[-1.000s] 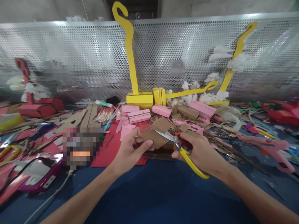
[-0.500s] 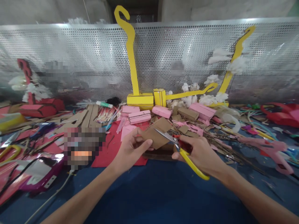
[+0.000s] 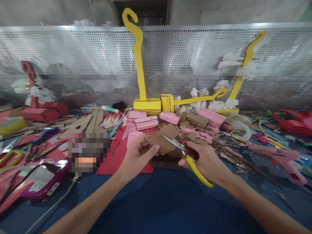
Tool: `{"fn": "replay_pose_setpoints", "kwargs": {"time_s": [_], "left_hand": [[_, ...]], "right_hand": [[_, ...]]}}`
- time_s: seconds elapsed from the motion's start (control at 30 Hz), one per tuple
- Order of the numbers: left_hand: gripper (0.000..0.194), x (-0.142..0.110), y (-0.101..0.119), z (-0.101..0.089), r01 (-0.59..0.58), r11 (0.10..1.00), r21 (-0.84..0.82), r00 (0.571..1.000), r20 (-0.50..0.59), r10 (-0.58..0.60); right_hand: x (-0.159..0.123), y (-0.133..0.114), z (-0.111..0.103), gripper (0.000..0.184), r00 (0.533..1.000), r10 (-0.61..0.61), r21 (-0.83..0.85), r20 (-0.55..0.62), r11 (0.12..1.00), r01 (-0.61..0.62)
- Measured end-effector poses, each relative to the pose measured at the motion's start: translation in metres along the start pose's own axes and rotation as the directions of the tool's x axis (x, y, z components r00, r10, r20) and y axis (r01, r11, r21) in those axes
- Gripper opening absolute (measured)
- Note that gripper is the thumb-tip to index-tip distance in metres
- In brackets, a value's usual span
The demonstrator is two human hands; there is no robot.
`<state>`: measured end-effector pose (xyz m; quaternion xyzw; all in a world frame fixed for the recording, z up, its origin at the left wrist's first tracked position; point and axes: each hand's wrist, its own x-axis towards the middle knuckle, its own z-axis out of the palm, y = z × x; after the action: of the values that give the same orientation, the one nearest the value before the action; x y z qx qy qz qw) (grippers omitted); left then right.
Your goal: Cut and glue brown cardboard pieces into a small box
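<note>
I have my left hand (image 3: 136,156) pinched on the near edge of a brown cardboard piece (image 3: 162,139), thumb on top, holding it just above the blue bench (image 3: 161,204). My right hand (image 3: 207,161) is closed through the yellow handles of the scissors (image 3: 187,156), whose parted blades bite into the cardboard's right edge. Just beyond both grips lie pink paper boxes (image 3: 146,122) and scraps.

Pink paper boxes (image 3: 146,122), a yellow box (image 3: 147,104) and a glue stick (image 3: 110,109) lie before a perforated metal screen (image 3: 73,58).
</note>
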<state>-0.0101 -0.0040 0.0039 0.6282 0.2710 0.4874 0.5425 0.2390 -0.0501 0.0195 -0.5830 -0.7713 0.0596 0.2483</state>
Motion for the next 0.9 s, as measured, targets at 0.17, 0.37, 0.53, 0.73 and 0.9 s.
{"fn": "replay_pose_setpoints", "kwargs": {"time_s": [0.17,0.37,0.53,0.73,0.9], "left_hand": [[0.012,0.000,0.007,-0.004,-0.170,0.933,0.316,0.979,-0.052,0.196],[0.018,0.003,0.017,-0.009,-0.124,0.961,0.247,0.969,-0.180,0.171],[0.026,0.007,0.017,-0.012,-0.062,0.998,-0.020,0.977,-0.207,0.056],[0.025,0.012,0.017,-0.015,0.030,0.914,-0.405,0.978,-0.178,-0.110],[0.026,0.014,0.014,-0.019,0.049,0.901,-0.431,0.974,-0.179,-0.138]], "right_hand": [[0.000,0.003,0.002,0.050,0.995,-0.056,-0.113,-0.084,0.992,0.046],[0.002,0.011,-0.001,0.053,0.993,-0.063,-0.174,-0.103,0.984,0.044],[0.005,0.024,0.002,0.046,0.997,-0.058,-0.159,-0.049,0.986,0.049],[0.007,0.022,0.004,0.044,0.990,0.019,-0.158,-0.137,0.987,-0.041],[0.011,0.026,-0.002,0.038,0.976,-0.010,-0.185,-0.217,0.982,-0.032]]}}
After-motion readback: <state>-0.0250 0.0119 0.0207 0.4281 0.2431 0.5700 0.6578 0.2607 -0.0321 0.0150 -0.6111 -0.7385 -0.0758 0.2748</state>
